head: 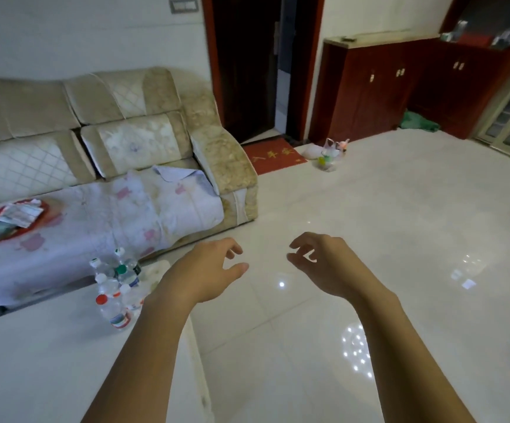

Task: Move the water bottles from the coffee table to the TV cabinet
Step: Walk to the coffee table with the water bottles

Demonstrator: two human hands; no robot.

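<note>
Currently the coffee table (49,355) lies at 8 o'clock; water bottles (116,288) cluster upright near its far edge; left hand (208,270) and right hand (323,264) hover empty, fingers apart; risk: a careless reach topples packed neighbours.

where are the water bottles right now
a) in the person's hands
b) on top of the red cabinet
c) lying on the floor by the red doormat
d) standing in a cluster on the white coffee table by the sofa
d: the water bottles stand upright in a cluster on the coffee table in front of the sofa, while the left hand and right hand are both open and empty.
</note>
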